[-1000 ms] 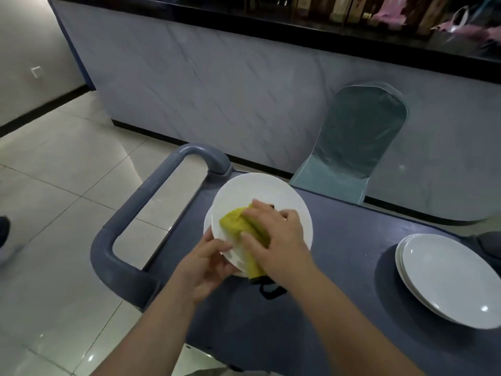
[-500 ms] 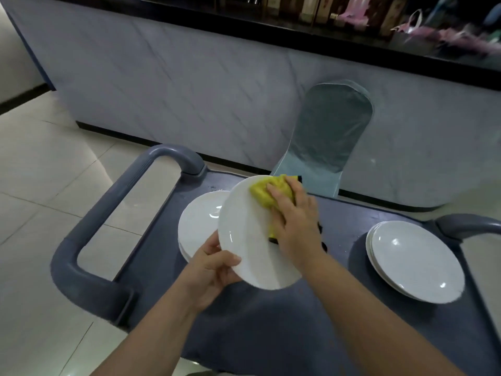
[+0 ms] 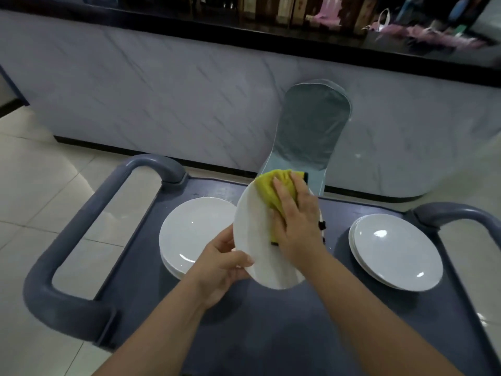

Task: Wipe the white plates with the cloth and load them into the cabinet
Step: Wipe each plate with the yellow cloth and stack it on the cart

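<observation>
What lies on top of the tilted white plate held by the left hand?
A yellow cloth lies on its upper part, pressed by the right hand. The plate surface beneath both is hidden.

1. white plate is up off the cart, tilted steeply
2. yellow cloth bunched against its upper part, lapping over the top rim
3. left stack and right stack of white plates lie flat either side
</observation>
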The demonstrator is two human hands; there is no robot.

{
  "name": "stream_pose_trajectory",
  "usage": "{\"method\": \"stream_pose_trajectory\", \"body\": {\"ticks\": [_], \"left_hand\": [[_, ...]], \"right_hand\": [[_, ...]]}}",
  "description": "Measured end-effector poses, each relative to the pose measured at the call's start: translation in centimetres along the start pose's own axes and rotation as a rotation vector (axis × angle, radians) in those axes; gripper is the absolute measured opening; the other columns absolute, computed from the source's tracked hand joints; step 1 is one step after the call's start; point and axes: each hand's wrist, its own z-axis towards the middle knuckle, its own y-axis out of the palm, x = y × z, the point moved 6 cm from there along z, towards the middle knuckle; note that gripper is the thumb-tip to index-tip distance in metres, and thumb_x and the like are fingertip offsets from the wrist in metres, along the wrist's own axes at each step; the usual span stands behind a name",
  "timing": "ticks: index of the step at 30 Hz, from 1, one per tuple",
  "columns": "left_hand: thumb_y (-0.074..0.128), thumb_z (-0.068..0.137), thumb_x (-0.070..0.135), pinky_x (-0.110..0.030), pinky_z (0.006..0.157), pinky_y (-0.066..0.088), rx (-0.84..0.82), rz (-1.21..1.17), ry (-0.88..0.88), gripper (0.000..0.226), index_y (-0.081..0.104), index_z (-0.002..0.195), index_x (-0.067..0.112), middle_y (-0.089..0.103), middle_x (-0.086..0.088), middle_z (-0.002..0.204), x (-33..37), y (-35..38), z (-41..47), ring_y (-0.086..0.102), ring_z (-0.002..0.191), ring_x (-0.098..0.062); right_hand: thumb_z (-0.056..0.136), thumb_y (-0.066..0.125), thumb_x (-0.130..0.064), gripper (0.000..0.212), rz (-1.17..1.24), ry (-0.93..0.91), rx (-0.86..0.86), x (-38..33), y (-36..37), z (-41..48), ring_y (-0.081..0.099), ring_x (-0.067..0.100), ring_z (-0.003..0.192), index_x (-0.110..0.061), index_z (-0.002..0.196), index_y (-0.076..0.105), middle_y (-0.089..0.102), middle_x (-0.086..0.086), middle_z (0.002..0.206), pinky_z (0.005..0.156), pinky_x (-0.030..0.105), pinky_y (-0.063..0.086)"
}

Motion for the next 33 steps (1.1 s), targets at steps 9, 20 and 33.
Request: {"method": "stream_pose_trajectory", "body": {"ticks": [9, 20, 33], "left_hand": [[0.059, 0.060, -0.006, -0.033, 0.066, 0.055, -0.067, 0.087, -0.011, 0.064, 0.071, 0.113, 0.030, 0.071, -0.003, 0.106, -0.4, 1.5, 1.6, 0.068, 0.089, -0.018], [0.057, 0.062, -0.010, -0.043, 0.072, 0.059, -0.040, -0.075, 0.012, 0.060, 0.073, 0.109, 0.025, 0.070, -0.009, 0.112, 0.6, 2.5, 5.1, 0.066, 0.098, -0.026], [0.060, 0.066, -0.008, -0.043, 0.073, 0.058, -0.014, 0.019, 0.092, 0.061, 0.070, 0.115, 0.027, 0.069, -0.008, 0.116, 1.1, 6.0, 5.2, 0.068, 0.099, -0.027]], "right_hand": [[0.072, 0.075, -0.002, 0.080, -0.182, -0.157, -0.147, 7.8, -3.8, -7.3, 0.051, 0.045, 0.108, -0.025, 0.142, 0.042, 0.029, 0.008, 0.152, 0.094, 0.053, 0.045], [0.089, 0.055, -0.013, 0.052, -0.172, -0.328, -0.178, 4.5, -3.4, -7.7, 0.053, 0.035, 0.104, -0.027, 0.138, 0.044, 0.032, 0.005, 0.151, 0.095, 0.044, 0.044], [0.093, 0.051, -0.018, 0.043, 0.004, -0.247, -0.065, 4.2, -5.1, -3.7, 0.048, 0.031, 0.111, -0.028, 0.135, 0.056, 0.036, 0.005, 0.152, 0.101, 0.041, 0.036]]}}
